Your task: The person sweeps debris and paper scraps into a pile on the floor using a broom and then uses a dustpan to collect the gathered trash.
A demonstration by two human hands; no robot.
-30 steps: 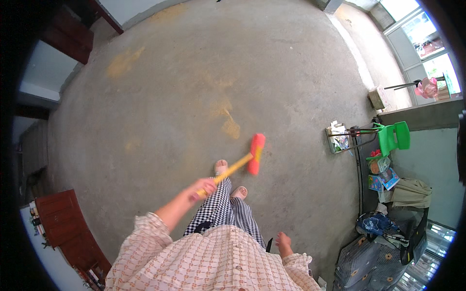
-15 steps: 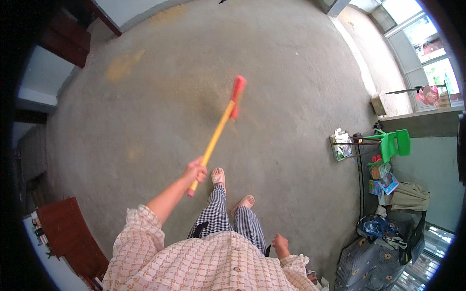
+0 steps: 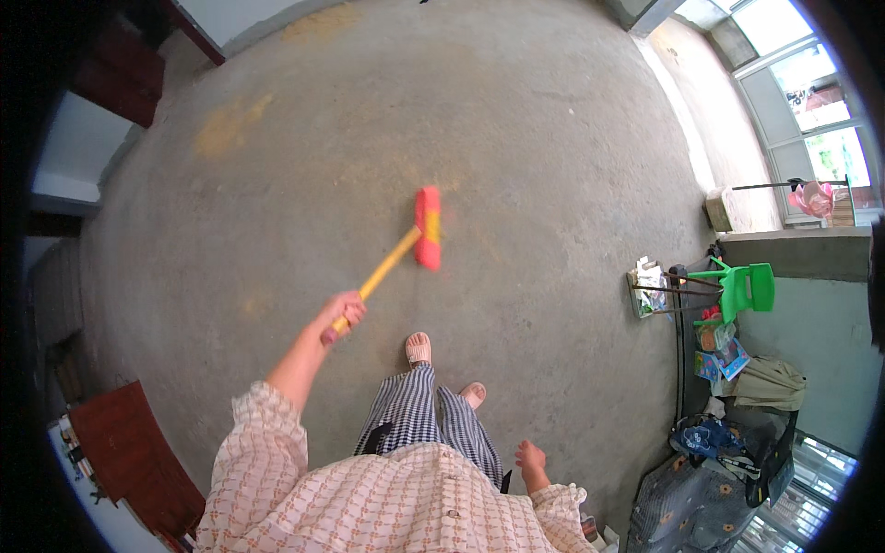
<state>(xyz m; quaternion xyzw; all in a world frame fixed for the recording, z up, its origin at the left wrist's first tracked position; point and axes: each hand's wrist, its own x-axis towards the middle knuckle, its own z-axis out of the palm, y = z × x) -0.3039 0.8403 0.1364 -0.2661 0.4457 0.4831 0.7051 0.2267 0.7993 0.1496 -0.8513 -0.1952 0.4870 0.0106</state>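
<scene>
Gripped a yellow-handled broom [image 3: 392, 260] over a grey concrete floor [image 3: 572, 249].
Showed at lower left a brown cabinet [image 3: 136, 452], then a yellowish patch [image 3: 230, 127] on the floor. Wrapped the left hand [image 3: 344, 313] closed around the handle [image 3: 376, 279] near its end; extended the red broom head [image 3: 427, 230] forward of the pale sandals [image 3: 418, 348]; could not tell whether touching the floor. Held the right hand [image 3: 531, 455] half open, loosely curled, empty as far as visible. Included at far right a green chair [image 3: 748, 288] and, below, a beige cloth [image 3: 770, 382].
</scene>
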